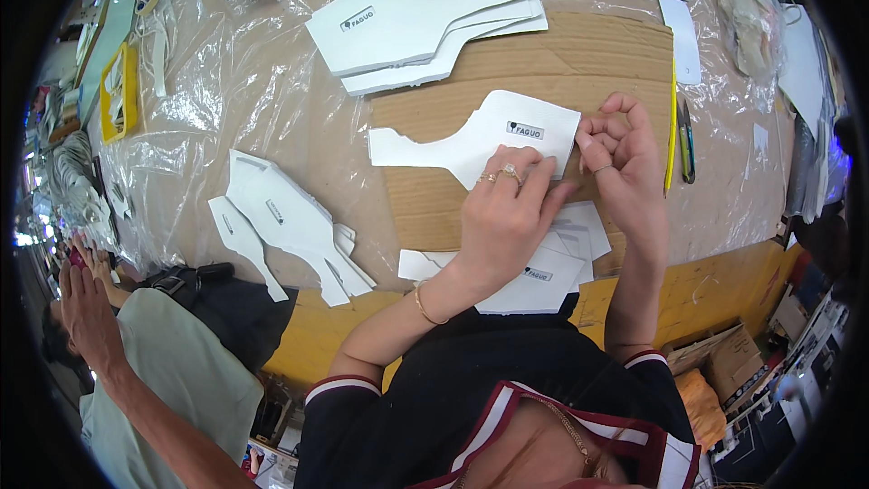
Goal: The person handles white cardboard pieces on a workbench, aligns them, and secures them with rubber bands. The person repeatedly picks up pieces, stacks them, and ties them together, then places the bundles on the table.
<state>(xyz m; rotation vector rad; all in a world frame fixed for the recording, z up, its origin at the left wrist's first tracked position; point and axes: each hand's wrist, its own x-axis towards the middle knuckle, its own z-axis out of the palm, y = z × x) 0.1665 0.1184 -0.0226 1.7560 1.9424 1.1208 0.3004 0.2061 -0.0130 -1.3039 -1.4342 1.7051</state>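
A flat white cut-out piece with a broad end, a narrow tail and a small dark printed label lies on a sheet of brown cardboard. My left hand, with rings on it, rests across its lower edge, fingers stretched out and holding nothing. At the piece's right edge, the thumb and forefinger of my right hand are pinched together on the rim; the other fingers curl loosely. Below my left hand, partly covered by it, lies a stack of similar white pieces.
A higher pile of white pieces sits at the far side, and another small pile lies left. Right of the cardboard are a yellow strip and a dark slim tool. A yellow tray stands far left; a co-worker is nearby.
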